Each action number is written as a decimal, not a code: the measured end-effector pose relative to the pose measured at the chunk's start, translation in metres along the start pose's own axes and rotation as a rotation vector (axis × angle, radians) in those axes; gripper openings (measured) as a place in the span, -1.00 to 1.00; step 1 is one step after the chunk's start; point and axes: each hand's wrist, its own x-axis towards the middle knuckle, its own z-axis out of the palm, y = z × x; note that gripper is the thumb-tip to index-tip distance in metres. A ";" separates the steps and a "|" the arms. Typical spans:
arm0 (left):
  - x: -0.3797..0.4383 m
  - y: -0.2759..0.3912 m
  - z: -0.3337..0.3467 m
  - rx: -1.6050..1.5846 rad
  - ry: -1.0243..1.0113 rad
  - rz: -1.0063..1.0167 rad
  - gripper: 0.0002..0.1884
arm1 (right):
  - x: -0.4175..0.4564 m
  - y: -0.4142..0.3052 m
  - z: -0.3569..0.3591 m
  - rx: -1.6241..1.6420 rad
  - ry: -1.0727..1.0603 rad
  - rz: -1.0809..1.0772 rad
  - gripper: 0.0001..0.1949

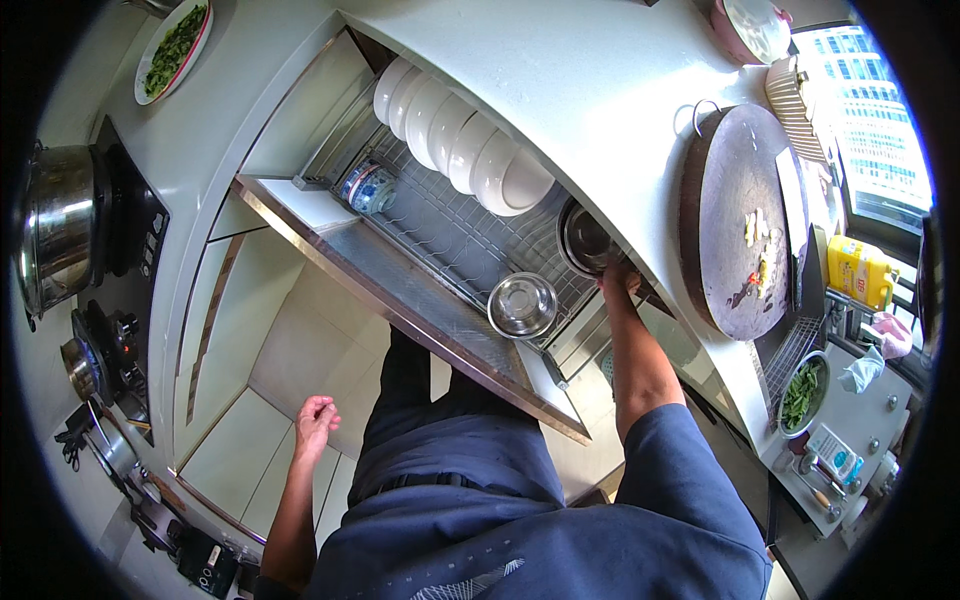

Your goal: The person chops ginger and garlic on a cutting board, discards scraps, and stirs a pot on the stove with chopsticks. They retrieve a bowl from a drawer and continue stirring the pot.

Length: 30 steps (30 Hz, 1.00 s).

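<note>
My right hand [619,279] reaches into the right end of an open dish drawer [450,244], at the near edge of a stack of stainless steel bowls [586,234]. Its fingers grip the rim, partly hidden by the shaded bowls. A smaller shiny steel bowl [523,306] sits apart at the drawer's front right. White dishes [517,180] stand in a slanted row along the back of the wire rack. Blue-patterned bowls [369,187] lie on their side at the left end. Away from the drawer, my left hand [316,424] hangs above the floor, empty and loosely curled.
The drawer's front panel [412,330] juts out before my legs. Above it runs the white countertop [525,60], bearing a round chopping board [742,225] with a cleaver [793,217] and chopped bits. A gas stove with a steel pot [60,225] is at left. Greens fill a colander [804,394] by the sink.
</note>
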 end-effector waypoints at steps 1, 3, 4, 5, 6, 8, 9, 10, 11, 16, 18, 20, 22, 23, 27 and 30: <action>-0.002 -0.004 0.002 -0.005 0.013 -0.002 -0.84 | -0.016 -0.015 0.003 -0.049 0.047 -0.054 -0.60; -0.004 -0.005 0.005 -0.009 0.029 0.001 -0.84 | -0.034 -0.032 0.005 -0.134 0.149 -0.129 -0.65; -0.005 -0.003 0.005 -0.005 0.028 0.005 -0.84 | -0.018 -0.013 0.011 -0.152 0.203 -0.162 -0.65; -0.006 0.002 0.004 0.001 0.013 0.009 -0.83 | 0.016 0.020 0.016 -0.161 0.288 -0.205 -0.64; 0.002 0.007 0.001 0.008 -0.023 0.011 -0.83 | 0.054 0.056 0.014 -0.182 0.395 -0.253 -0.64; 0.013 0.011 0.000 0.010 -0.046 0.022 -0.83 | 0.067 0.075 0.021 -0.227 0.533 -0.341 -0.59; 0.008 0.008 0.003 0.002 -0.023 0.023 -0.83 | 0.049 0.058 0.027 -0.277 0.533 -0.380 -0.56; 0.002 0.004 0.006 -0.009 0.001 0.021 -0.82 | 0.031 0.038 0.028 -0.330 0.540 -0.423 -0.53; -0.005 -0.001 0.010 -0.022 0.025 0.018 -0.82 | 0.011 0.015 0.023 -0.402 0.512 -0.458 -0.51; 0.004 0.008 0.008 -0.006 -0.029 0.031 -0.82 | 0.022 0.029 0.002 -0.448 0.527 -0.369 -0.45; 0.010 0.018 0.007 0.006 -0.048 0.053 -0.81 | 0.027 0.042 -0.004 -0.378 0.591 -0.394 -0.48; 0.008 0.022 0.011 -0.024 -0.042 0.084 -0.80 | 0.008 0.026 -0.013 -0.249 0.531 -0.466 -0.51; 0.008 0.036 0.018 -0.066 -0.048 0.112 -0.79 | -0.037 -0.005 -0.031 -0.052 0.374 -0.519 -0.56; 0.005 0.052 0.023 -0.089 -0.062 0.123 -0.78 | -0.065 -0.022 -0.043 -0.106 0.337 -0.445 -0.55; -0.006 0.118 0.049 -0.195 -0.198 0.180 -0.76 | -0.074 0.026 -0.075 -0.280 0.217 -0.418 -0.57; -0.006 0.157 0.070 -0.183 -0.360 0.211 -0.52 | -0.118 0.036 -0.103 -0.447 -0.112 -0.429 -0.73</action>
